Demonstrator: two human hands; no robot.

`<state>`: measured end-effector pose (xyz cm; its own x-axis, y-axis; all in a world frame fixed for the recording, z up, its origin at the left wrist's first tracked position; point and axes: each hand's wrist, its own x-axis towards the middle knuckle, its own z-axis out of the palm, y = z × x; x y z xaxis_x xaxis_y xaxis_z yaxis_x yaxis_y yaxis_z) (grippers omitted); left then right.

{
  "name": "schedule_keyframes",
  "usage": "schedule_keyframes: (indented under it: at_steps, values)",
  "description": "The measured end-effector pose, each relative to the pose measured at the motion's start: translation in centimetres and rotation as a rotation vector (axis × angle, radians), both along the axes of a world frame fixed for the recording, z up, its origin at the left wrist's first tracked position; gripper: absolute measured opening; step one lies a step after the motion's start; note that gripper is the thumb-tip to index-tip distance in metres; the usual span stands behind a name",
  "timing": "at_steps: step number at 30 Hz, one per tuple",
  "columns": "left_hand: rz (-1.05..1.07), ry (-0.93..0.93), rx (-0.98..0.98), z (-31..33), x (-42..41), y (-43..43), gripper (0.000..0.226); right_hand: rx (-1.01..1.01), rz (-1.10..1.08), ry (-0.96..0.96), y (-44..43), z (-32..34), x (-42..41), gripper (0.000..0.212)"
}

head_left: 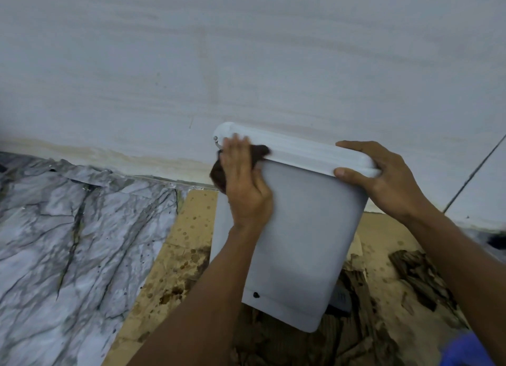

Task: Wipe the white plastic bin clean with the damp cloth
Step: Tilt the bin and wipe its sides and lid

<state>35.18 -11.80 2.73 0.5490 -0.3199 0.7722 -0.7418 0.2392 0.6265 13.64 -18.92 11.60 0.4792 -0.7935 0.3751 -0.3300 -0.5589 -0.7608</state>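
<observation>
Flat, close-set fingers of the left hand pressed a dark cloth against the white bin at its lid's left end, centre frame. The right hand had its fingers curled round the lid's right end. Stained cardboard lay beneath the bin.

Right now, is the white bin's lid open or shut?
Shut. The lid lies flat on top of the white bin, no gap showing, and the right hand grips its corner.

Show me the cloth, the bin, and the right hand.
cloth (pixel 218 175), head view, dark fold at the bin's left edge.
bin (pixel 306 228), head view, bare side wall.
right hand (pixel 386 181), head view, back of the hand.
</observation>
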Motion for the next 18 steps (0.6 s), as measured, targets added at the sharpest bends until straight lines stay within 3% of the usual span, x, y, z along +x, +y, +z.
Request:
schedule_keyframes:
  at_steps: [2, 3, 4, 6, 11, 18]
  values:
    - [0.106, 0.444, -0.048, 1.4, 1.9, -0.2, 0.045, 0.004, 0.005, -0.005, 0.1, -0.1, 0.0, 0.04]
    - [0.143, 0.575, -0.044, 1.9, 2.8, -0.3, 0.045, 0.005, 0.008, -0.009, 0.1, -0.1, 0.0, 0.04]
    - [0.152, 0.582, -0.023, 2.3, 3.2, -0.3, 0.044, 0.002, 0.01, -0.01, 0.1, -0.1, -0.1, 0.04]
    - [0.083, 0.418, 0.003, 2.3, 2.9, -0.4, 0.042, 0.002, 0.007, -0.012, -0.1, -0.2, -0.3, 0.04]
    - [0.044, 0.256, -0.067, 0.6, 0.9, -0.4, 0.042, 0.011, 0.004, -0.012, -0.3, -0.4, -0.4, 0.038]
    - [-0.13, -0.336, 0.084, -2.4, -5.0, -0.1, 0.049, 0.009, -0.003, -0.045, -0.2, -0.2, -0.1, 0.038]
